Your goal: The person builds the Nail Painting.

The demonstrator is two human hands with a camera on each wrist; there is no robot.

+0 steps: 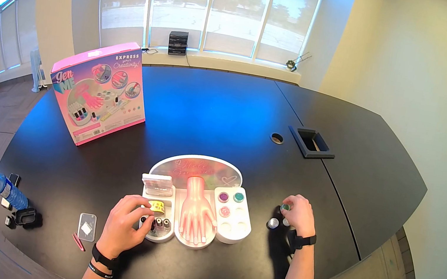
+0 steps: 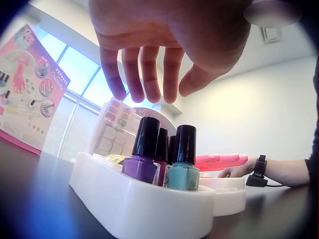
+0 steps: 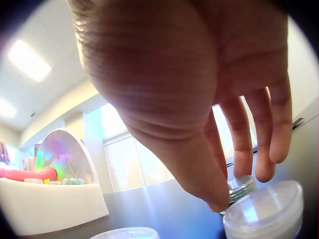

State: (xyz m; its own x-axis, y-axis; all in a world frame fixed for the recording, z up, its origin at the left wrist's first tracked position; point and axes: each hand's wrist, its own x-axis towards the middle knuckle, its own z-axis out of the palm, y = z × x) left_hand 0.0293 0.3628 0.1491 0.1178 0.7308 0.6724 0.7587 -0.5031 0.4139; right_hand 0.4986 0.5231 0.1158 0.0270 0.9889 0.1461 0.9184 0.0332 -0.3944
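My left hand (image 1: 123,223) hovers over the left tray of a white manicure stand (image 1: 165,237), fingers loosely bent with nothing between them. Below it in the left wrist view stand nail polish bottles with black caps, among them a purple bottle (image 2: 139,168) and a teal bottle (image 2: 183,175). A yellow patterned roll (image 1: 157,206) sits by those fingertips. On the right, my right hand (image 1: 300,213) pinches a small clear pot with green contents (image 3: 241,188) between thumb and fingers, low over the table. Clear round pots (image 3: 266,214) stand close beneath it.
A pink model hand (image 1: 195,212) lies in the stand's middle. The right tray (image 1: 241,229) holds purple, teal and pink glitter pots. A pink box (image 1: 100,91) stands back left; a water bottle (image 1: 8,190), clear case (image 1: 86,227) and pink tweezers (image 1: 78,242) are left.
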